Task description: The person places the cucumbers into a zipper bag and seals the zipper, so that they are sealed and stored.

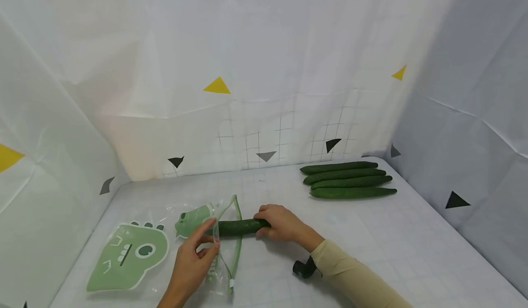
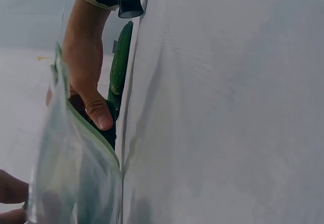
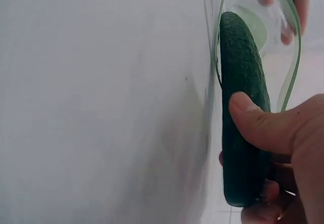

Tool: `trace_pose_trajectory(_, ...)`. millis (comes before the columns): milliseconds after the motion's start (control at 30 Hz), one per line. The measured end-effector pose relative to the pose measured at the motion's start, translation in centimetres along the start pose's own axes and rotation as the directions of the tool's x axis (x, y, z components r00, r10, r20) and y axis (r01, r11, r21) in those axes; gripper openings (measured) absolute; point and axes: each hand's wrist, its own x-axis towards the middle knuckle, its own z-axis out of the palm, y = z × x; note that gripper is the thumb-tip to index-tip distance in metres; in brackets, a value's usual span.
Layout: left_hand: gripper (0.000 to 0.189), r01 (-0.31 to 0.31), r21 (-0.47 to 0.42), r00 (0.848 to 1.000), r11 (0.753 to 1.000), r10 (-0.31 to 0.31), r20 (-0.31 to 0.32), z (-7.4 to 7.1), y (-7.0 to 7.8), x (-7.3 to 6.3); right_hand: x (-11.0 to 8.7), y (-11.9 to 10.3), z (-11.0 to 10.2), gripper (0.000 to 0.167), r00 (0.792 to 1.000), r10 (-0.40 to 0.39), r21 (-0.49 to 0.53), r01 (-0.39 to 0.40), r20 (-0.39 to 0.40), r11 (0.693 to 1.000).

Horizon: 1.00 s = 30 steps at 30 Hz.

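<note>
My right hand [image 1: 282, 225] grips one end of a dark green cucumber [image 1: 241, 227], thumb along its side in the right wrist view. The cucumber's far end reaches in through the open mouth of a clear zip bag [image 1: 128, 260] printed with green cartoon creatures. Holding the bag near its mouth, my left hand [image 1: 191, 260] pinches the film between thumb and fingers. The bag's green zip edge [image 1: 238, 253] stands spread around the cucumber. In the left wrist view, the bag [image 2: 76, 178] hides part of the cucumber.
Several cucumbers [image 1: 350, 179] lie side by side at the back right of the white table [image 1: 371, 244]. A black device [image 1: 304, 268] sits at the right wrist. White sheeting [image 1: 264, 46] with yellow, black and grey triangles surrounds the table.
</note>
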Motion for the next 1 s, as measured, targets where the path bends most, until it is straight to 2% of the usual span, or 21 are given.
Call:
trace_pose_trajectory(133, 0.06, 0.003, 0.0, 1.0, 1.0, -0.003, -0.001, 0.0, -0.1, 0.0, 0.1, -0.6, 0.1, 0.028, 0.998, -0.024, 0.005, 0.024, -0.055, 1.0)
trace_pose_trajectory(300, 0.06, 0.003, -0.001, 1.0, 1.0, -0.003, -0.005, 0.0, -0.2, 0.0, 0.7, -1.7, 0.1, 0.024, 0.996, -0.035, -0.005, 0.035, -0.083, 0.999)
trace_pose_trajectory(767, 0.058, -0.012, 0.003, 1.0, 1.0, 0.012, -0.013, 0.0, -0.3, 0.2, 2.7, -4.3, 0.9, 0.032, 0.989, 0.064, -0.028, -0.068, -0.13, 0.997)
trace_pose_trajectory(1000, 0.057, 0.002, 0.009, 1.0, 1.0, -0.002, -0.007, 0.1, -0.2, 0.2, 3.5, -5.5, 1.2, 0.029, 0.985, 0.093, -0.092, -0.106, -0.143, 0.99)
